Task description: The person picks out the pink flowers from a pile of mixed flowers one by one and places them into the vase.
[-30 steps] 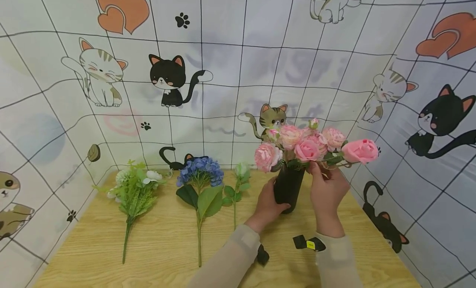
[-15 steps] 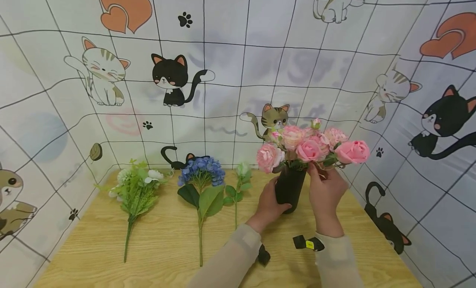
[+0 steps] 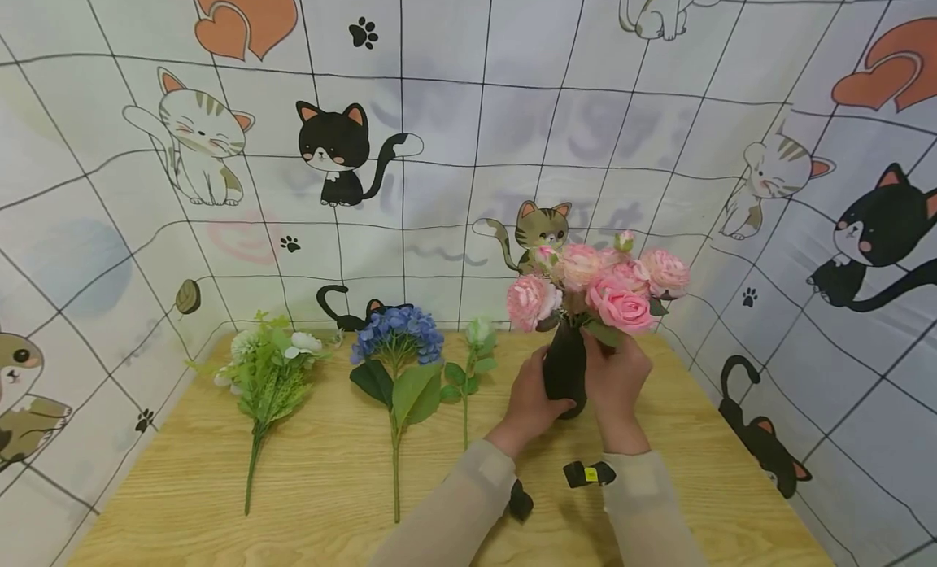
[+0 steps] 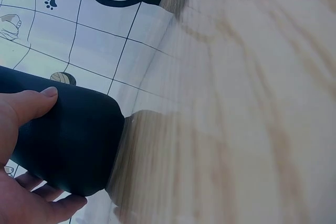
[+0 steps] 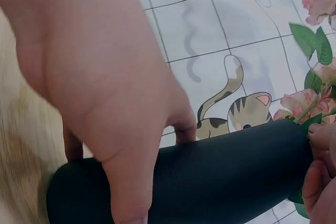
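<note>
A black vase (image 3: 564,376) stands on the wooden table, full of pale pink peony-like flowers (image 3: 531,300). My left hand (image 3: 530,400) grips its lower body; in the left wrist view the thumb and fingers wrap the vase (image 4: 68,135) near its base. At the vase mouth, my right hand (image 3: 618,384) pinches the stem of a deeper pink rose (image 3: 628,311). That bloom leans among the others, and most of its stem is hidden behind my fingers. The right wrist view shows my right fingertips (image 5: 317,177) beside the rim and green leaves.
On the table (image 3: 322,486) to the left lie a green-and-white flower bunch (image 3: 271,380), a blue hydrangea (image 3: 397,339) and a white rose (image 3: 479,335) on a leafy stem. Cloth printed with cats hangs behind and at both sides. Black straps sit by both wrists.
My right hand has moved left, closer to the vase, carrying the deeper pink rose inward from the right side into the bunch. The left hand keeps its grip on the vase.
</note>
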{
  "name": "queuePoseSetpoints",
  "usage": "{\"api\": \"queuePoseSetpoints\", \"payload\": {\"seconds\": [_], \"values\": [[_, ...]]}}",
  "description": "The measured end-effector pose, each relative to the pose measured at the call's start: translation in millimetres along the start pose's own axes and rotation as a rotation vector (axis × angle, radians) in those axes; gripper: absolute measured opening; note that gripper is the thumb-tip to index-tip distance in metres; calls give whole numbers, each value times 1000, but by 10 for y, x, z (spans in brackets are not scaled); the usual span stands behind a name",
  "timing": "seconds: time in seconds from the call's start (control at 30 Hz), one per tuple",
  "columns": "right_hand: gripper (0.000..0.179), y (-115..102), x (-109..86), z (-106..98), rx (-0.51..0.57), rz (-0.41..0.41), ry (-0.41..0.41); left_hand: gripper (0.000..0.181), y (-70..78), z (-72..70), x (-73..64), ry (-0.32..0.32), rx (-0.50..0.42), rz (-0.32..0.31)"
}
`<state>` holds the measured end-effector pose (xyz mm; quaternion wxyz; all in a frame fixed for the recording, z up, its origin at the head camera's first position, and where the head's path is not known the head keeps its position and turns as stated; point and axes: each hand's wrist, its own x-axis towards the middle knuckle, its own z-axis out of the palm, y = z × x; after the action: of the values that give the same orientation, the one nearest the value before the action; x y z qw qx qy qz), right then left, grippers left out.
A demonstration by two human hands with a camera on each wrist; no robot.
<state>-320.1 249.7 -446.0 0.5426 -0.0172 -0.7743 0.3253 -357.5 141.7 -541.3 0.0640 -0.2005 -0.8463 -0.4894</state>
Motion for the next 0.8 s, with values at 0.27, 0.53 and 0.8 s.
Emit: {"api": "queuePoseSetpoints", "payload": {"seconds": [0.27,0.53,0.8], "values": [[33,-2,-22,17,95,151,-12,101,-13,8,-14,-10,-18,-14],[14,85,-3,8,37,29,-34,102,-19,3,-9,-7,-20,-38],[13,141,4,-63,85,41,-62,103,-29,7,-27,-19,-37,-73]]}}
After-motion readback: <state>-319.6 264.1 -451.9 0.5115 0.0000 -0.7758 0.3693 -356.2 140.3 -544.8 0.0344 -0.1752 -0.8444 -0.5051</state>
